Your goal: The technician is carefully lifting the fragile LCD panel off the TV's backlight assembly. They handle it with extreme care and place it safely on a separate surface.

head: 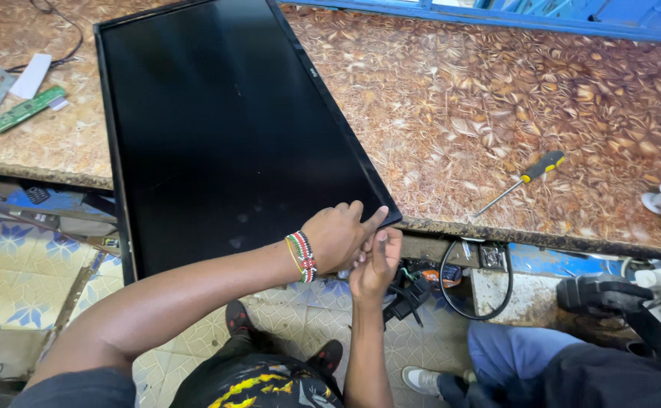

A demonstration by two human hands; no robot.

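TV [224, 128]: lies flat, screen up, across the counter's [496, 113] front edge, its near end overhanging the floor. My left hand [335, 236]: fingers curled, gripping the TV's near right corner. My right hand [376, 261]: just below that corner, fingers pinched at the frame's edge; what they hold, I cannot tell. Screwdriver [523, 181]: on the counter near the front edge, well right of the TV. Circuit board [24, 109]: by the counter's left edge.

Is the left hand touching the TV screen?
Touching. The head view shows the left hand resting on the near corner of the TV screen, fingers lying across its edge, with no gap visible.
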